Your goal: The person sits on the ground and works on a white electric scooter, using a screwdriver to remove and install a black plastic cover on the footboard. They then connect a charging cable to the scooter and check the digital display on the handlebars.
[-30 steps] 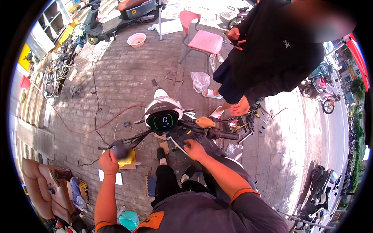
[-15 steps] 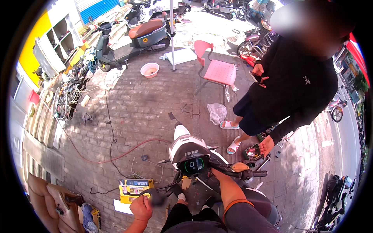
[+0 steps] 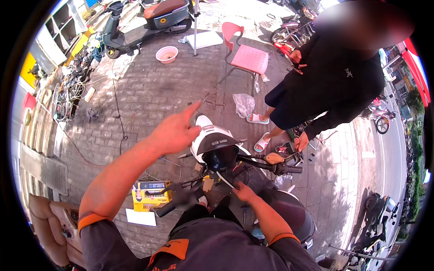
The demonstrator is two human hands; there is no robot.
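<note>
A white and dark electric scooter (image 3: 214, 134) stands upright right in front of me; its dash display (image 3: 220, 158) is dark. My left hand (image 3: 178, 131) is raised beyond the left handlebar grip (image 3: 166, 208), beside the scooter's nose. Its index finger stretches forward, the other fingers are partly curled, and it holds nothing. Below the handlebar, my right hand (image 3: 244, 192) is at the scooter's front panel, by the lower end of a white trim strip (image 3: 225, 180). Its fingers look closed, but what they grip is hidden. The right handlebar grip (image 3: 289, 169) is free.
A person in black (image 3: 337, 86) stands to the right, one hand lowered near a toolbox (image 3: 285, 148). Ahead are a pink chair (image 3: 250, 58), a plastic bag (image 3: 244, 105) and a basin (image 3: 167, 54). A yellow box (image 3: 151, 196) and a brown armchair (image 3: 49, 226) are at left.
My left hand has left the left grip and reached forward, finger out. My right hand now shows below the handlebar. The lit display has gone dark. The view has shifted.
</note>
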